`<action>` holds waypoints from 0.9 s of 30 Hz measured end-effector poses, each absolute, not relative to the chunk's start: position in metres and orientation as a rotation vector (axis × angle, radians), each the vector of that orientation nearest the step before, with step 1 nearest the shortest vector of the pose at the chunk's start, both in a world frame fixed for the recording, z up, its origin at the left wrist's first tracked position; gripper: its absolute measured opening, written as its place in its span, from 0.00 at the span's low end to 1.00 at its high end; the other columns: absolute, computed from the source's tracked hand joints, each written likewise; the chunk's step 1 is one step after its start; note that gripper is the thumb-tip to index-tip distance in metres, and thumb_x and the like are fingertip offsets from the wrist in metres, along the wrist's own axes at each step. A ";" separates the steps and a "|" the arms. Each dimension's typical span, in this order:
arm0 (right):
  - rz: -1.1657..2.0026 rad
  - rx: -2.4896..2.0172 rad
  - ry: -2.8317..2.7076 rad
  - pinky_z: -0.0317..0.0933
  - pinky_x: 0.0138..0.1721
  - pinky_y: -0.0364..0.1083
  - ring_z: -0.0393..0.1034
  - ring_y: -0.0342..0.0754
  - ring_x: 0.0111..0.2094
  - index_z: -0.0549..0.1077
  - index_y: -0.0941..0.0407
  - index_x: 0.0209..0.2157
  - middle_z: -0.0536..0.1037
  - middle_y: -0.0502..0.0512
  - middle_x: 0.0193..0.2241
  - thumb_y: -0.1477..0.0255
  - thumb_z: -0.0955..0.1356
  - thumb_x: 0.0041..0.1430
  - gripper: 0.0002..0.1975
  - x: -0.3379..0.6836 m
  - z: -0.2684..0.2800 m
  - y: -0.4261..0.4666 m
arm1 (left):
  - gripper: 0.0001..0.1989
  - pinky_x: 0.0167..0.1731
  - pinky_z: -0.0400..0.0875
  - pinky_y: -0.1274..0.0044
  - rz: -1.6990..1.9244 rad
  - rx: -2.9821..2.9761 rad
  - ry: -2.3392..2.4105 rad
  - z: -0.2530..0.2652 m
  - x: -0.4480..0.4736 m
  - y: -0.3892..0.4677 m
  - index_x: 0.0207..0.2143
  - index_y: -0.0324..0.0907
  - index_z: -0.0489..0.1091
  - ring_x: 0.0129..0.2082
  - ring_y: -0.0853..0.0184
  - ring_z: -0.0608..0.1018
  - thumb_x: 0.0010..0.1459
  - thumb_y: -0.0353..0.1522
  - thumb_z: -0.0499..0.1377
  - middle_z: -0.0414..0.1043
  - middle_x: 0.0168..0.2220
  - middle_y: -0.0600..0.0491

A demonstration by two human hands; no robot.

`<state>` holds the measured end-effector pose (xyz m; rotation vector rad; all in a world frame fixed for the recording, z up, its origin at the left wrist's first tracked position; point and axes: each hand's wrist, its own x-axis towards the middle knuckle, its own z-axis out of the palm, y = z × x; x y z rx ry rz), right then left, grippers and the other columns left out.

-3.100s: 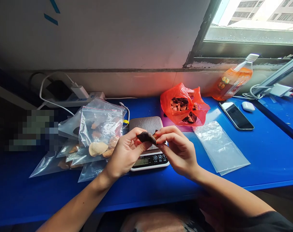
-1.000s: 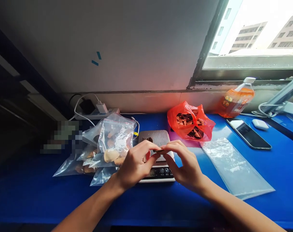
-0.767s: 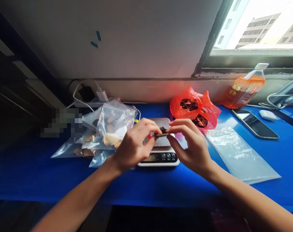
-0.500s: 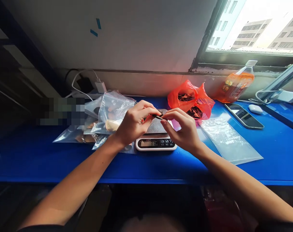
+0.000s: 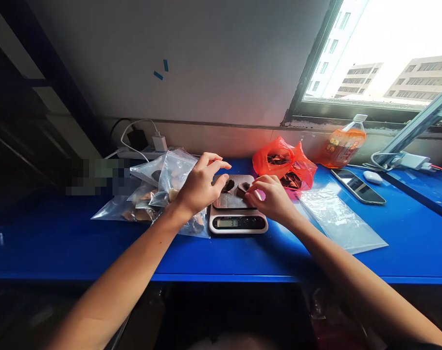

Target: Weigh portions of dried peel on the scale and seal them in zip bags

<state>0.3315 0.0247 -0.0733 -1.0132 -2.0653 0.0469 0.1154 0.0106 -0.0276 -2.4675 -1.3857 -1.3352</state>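
A white kitchen scale (image 5: 238, 228) stands in front of me, its display lit. Two dark brown dried pieces are at its metal plate (image 5: 226, 200): the left dried piece (image 5: 228, 185) lies on the plate, and the right dried piece (image 5: 243, 187) is at my right fingertips. My right hand (image 5: 274, 194) is closed in a pinch on that piece's near edge. Over the plate's left side, my left hand (image 5: 204, 182) is open, thumb and fingers apart with nothing between them. The left piece sits just beyond its thumb tip.
A red plastic bag (image 5: 304, 167) of dark dried pieces stands behind the scale. Filled clear zip bags (image 5: 136, 197) lie left; a flat clear bag (image 5: 346, 226) lies right. Farther right are a phone (image 5: 359, 186), a white case (image 5: 373, 177) and an orange drink bottle (image 5: 343, 143).
My hands have moved apart from the dark piece they both held above the scale. Dark pieces now show at the plate, and the left hand has opened. The view has shifted slightly.
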 end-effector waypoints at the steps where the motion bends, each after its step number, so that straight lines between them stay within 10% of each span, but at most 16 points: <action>1: 0.043 -0.991 -2.080 0.63 0.44 0.55 0.68 0.54 0.41 0.76 0.54 0.28 0.76 0.57 0.33 0.68 0.71 0.56 0.05 0.332 -0.072 0.024 | 0.09 0.53 0.71 0.67 -1.332 -2.469 -1.383 -0.028 0.115 0.011 0.42 0.39 0.75 0.49 0.61 0.75 0.60 0.28 0.57 0.68 0.48 0.46; 14: 0.033 -1.503 -1.392 0.66 0.37 0.51 0.74 0.53 0.34 0.77 0.60 0.39 0.81 0.64 0.36 0.70 0.63 0.55 0.14 0.428 -0.063 0.083 | 0.11 0.42 0.72 0.71 -1.207 -2.621 -1.472 0.029 0.088 0.020 0.39 0.45 0.77 0.41 0.60 0.78 0.58 0.37 0.58 0.78 0.42 0.50; 20: -0.279 -1.636 -2.017 0.61 0.31 0.46 0.71 0.49 0.28 0.75 0.56 0.23 0.79 0.59 0.29 0.77 0.63 0.50 0.10 0.432 -0.053 0.091 | 0.10 0.47 0.69 0.69 -1.168 -2.589 -1.422 0.007 0.050 0.035 0.36 0.48 0.77 0.43 0.57 0.78 0.58 0.38 0.57 0.78 0.40 0.51; 27: -0.340 -1.697 -2.172 0.60 0.32 0.45 0.74 0.51 0.33 0.79 0.60 0.34 0.81 0.63 0.35 0.76 0.68 0.49 0.10 0.400 -0.050 0.097 | 0.11 0.47 0.69 0.68 -1.100 -2.484 -1.339 -0.011 0.027 0.034 0.36 0.46 0.76 0.42 0.57 0.78 0.60 0.37 0.54 0.78 0.38 0.50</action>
